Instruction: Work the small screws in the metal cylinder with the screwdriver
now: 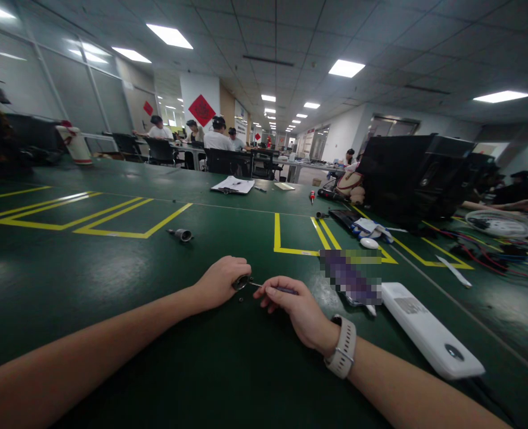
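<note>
My left hand [219, 281] is closed around a dark cylindrical metal part [241, 282], its round open end facing right. In my right hand [297, 307], fingers pinch a slim screwdriver [286, 290] with a thin metal shaft. The shaft points left and its end is at the part's open end; whether it touches inside I cannot tell. On the table just below lies a tiny metal piece [241, 300]. Farther off to the left rests a similar metal cylinder with a pointed stem [182, 235].
Right of my hand lie a pixelated purple object [351, 277] and a white power bank [429, 328] with a cable. Yellow tape [297, 252] marks the green table [125, 280]. Beyond are a clipboard [233, 185], red screwdriver [311, 196], black computer case [416, 173] and seated people.
</note>
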Demonstrator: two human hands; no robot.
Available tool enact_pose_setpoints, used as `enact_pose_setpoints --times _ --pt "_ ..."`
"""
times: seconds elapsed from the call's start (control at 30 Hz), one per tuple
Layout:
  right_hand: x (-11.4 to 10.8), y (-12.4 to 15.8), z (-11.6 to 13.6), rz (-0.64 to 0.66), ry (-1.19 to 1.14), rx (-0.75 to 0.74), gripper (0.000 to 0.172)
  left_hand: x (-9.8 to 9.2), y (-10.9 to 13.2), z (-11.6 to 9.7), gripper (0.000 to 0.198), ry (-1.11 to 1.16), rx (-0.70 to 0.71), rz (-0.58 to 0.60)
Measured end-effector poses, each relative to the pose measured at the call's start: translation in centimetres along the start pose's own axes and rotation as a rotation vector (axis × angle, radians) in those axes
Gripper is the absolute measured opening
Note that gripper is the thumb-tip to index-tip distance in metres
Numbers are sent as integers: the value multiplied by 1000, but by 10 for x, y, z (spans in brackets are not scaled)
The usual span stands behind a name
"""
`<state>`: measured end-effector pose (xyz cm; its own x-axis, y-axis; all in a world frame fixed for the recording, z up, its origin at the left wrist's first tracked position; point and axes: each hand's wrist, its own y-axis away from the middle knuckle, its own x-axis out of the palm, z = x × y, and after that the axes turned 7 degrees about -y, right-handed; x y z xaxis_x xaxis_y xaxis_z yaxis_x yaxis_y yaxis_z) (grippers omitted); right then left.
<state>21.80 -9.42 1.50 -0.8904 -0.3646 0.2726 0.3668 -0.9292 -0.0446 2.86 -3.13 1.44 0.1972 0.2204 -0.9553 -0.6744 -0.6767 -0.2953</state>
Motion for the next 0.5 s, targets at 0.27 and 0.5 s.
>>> enact_pose_setpoints --times 0.27,0.5 --pt "-2 0 -2 30 -17 -16 13 1 -1 6 8 282 -25 -5" --pt "-1 -1 -3 20 -29 -28 14 1 -1 8 7 406 -69 -43"
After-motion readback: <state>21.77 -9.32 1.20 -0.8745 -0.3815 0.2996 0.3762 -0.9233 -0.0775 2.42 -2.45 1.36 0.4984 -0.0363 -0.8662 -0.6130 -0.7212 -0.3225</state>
